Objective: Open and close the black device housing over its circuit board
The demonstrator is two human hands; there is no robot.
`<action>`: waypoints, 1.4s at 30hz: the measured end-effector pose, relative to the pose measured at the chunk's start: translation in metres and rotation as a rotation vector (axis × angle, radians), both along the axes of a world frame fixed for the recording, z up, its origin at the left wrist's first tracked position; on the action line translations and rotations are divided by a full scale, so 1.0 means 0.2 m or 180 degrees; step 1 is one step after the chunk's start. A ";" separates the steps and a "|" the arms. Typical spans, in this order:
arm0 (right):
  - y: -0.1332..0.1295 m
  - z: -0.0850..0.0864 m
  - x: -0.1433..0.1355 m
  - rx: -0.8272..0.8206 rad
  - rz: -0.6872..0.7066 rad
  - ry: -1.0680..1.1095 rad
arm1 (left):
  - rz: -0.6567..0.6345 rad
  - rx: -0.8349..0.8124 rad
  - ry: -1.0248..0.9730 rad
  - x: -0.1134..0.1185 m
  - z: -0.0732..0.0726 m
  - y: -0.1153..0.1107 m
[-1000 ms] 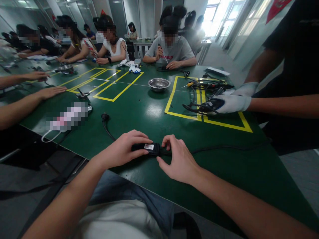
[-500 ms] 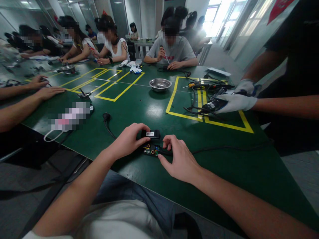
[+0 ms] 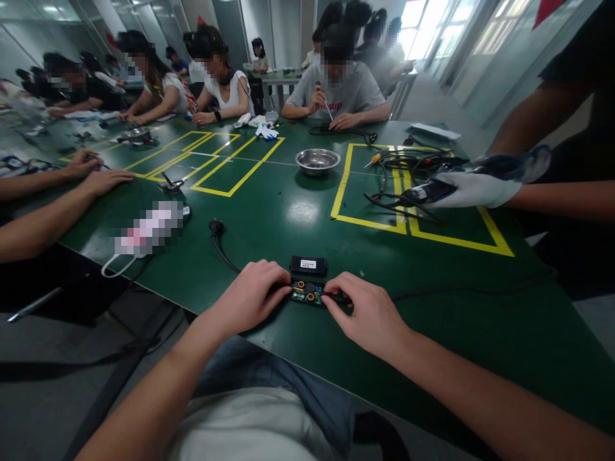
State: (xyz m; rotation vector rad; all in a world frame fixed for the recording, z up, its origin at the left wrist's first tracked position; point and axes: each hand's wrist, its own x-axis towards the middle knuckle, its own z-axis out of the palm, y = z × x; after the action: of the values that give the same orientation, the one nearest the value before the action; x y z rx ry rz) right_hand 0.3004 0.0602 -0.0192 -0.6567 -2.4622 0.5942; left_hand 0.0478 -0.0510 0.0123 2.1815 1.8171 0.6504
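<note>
An open circuit board (image 3: 307, 296) with copper coils lies on the green table in front of me, a black cord running from each end. My left hand (image 3: 257, 294) pinches its left end, where the cord enters. At the right end, the thumb and fingers of my right hand (image 3: 368, 307) close on the board's edge by the other cord. Just beyond the board rests a black casing cover (image 3: 309, 266) with a white label, touched by neither hand. The left cord leads to a black power plug (image 3: 216, 228).
A steel bowl (image 3: 318, 161) stands ahead. Yellow tape (image 3: 369, 223) marks off areas on the table, with cables at the right. A white-gloved hand (image 3: 475, 190) holds a black device there. Another person's bare hands (image 3: 103, 182) rest at left, near a blurred white object (image 3: 148, 228).
My left hand has let go of the black cover and moved to the board's left end. My right hand, open before, has closed on the right end. The view has shifted slightly.
</note>
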 end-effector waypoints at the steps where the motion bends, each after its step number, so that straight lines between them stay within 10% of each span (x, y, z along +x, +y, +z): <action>1: 0.00 0.00 0.00 -0.0028 -0.0007 0.0017 | -0.0017 -0.0016 0.0005 0.00 -0.01 0.00; 42: 0.01 0.00 0.08 0.0328 0.0162 0.0411 | -0.0521 -0.0269 -0.0031 0.09 0.03 0.25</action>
State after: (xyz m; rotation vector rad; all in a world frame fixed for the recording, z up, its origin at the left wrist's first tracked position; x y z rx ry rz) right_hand 0.3162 0.0625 -0.0186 -0.5007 -2.3766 0.5087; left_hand 0.0650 -0.0001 0.0177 2.2369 1.6092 0.5383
